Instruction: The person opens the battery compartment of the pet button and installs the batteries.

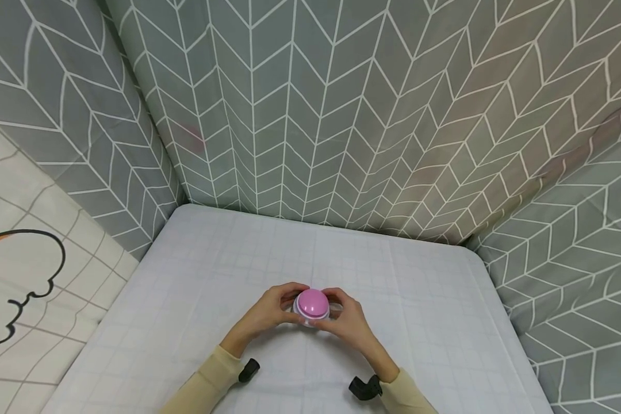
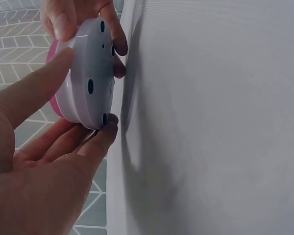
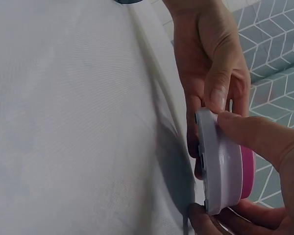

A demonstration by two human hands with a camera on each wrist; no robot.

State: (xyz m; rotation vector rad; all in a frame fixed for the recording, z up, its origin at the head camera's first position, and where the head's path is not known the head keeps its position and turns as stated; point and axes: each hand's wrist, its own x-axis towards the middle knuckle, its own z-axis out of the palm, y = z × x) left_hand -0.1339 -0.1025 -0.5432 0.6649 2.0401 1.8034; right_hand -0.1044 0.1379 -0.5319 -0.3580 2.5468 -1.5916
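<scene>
Both hands hold a round white buzzer-like button [image 1: 313,303] with a glossy pink dome on top. My left hand [image 1: 269,313] grips it from the left, and my right hand [image 1: 348,319] from the right. In the left wrist view, the button's flat underside [image 2: 95,73] shows several dark round spots. The right wrist view has the white rim and pink dome [image 3: 247,171] from the side, with thumbs on the near side and fingers around it. It is held a little above the white tabletop, casting a shadow there.
A white cloth [image 1: 212,253] with a faint grid covers the table. Grey curtains [image 1: 310,115] with white chevron lines stand behind and to the sides. White tiled fabric [image 1: 36,276] with a cartoon outline is at the left. Black wrist mounts [image 1: 365,388] sit by the sleeves.
</scene>
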